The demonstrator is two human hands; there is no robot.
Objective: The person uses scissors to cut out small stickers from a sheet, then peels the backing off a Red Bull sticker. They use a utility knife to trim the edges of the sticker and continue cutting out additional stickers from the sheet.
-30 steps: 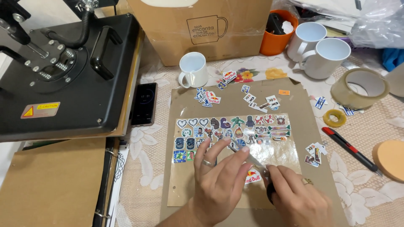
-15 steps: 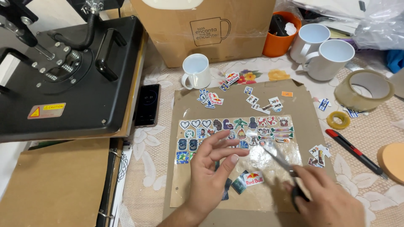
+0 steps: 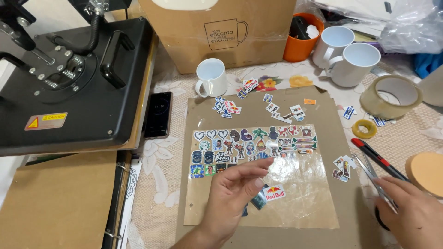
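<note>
My left hand (image 3: 233, 196) hovers over a clear film sheet (image 3: 304, 184) that lies on brown card (image 3: 332, 138). Its thumb and fingers are slightly apart, with nothing seen between them. Rows of small colourful stickers (image 3: 251, 143) cover the film's upper part. A red-and-white sticker (image 3: 274, 192) and a small dark one (image 3: 258, 201) lie just right of that hand. At the lower right, my right hand (image 3: 413, 214) grips scissors (image 3: 371, 173) with the blades pointing up-left, off the film's right edge. Beside the blades lie some cut stickers (image 3: 344, 167).
A black heat press (image 3: 69, 78) fills the left, a phone (image 3: 158, 114) beside it. Behind the card stand a white mug (image 3: 211, 77), a cardboard box (image 3: 221, 32), two more mugs (image 3: 350, 60) and an orange cup (image 3: 302, 41). Right: tape roll (image 3: 390, 96), red utility knife (image 3: 378, 159), round disc (image 3: 427, 170).
My left hand has lifted off the film and curled its fingers. My right hand has drawn the scissors away to the right, off the film.
</note>
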